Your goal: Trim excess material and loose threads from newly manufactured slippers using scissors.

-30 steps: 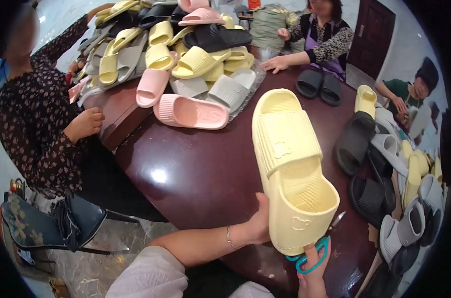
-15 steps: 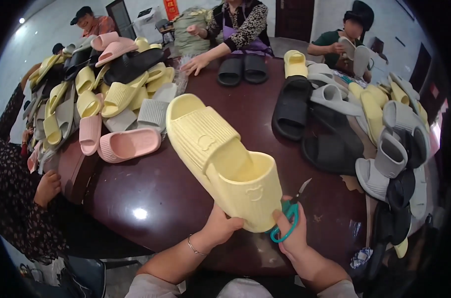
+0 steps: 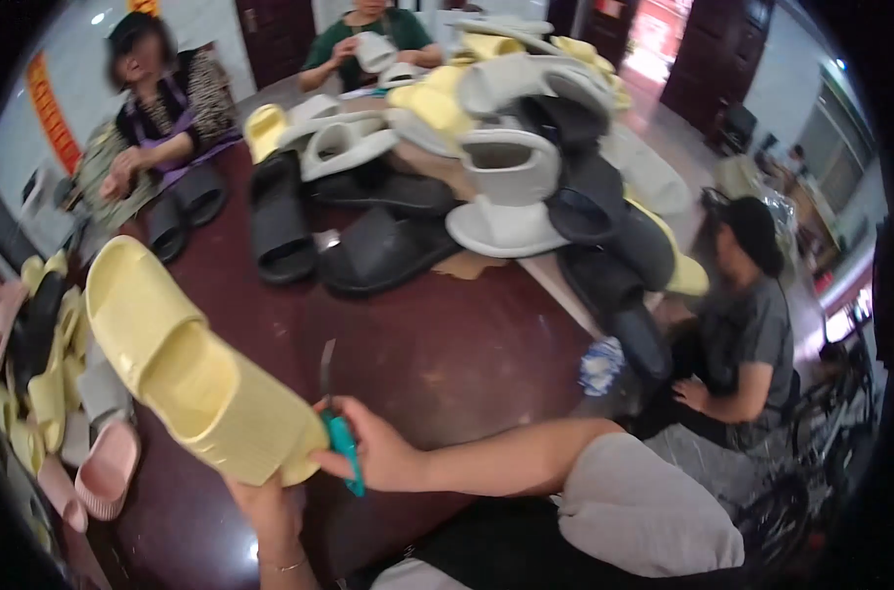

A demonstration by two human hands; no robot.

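Left hand [image 3: 262,500] grips nested yellow slippers [image 3: 199,379], right hand [image 3: 383,457] clasps teal scissors [image 3: 344,444]. Beyond both, heaped slippers [image 3: 511,162] lie unheld.

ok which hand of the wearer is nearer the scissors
Right: the right hand holds the scissors by their teal handles, while the left hand is lower left of them, at the yellow footwear's lower edge.

Dark doors [image 3: 717,59] stand in pale walls [image 3: 203,25] — bright light fills an open doorway [image 3: 657,39].
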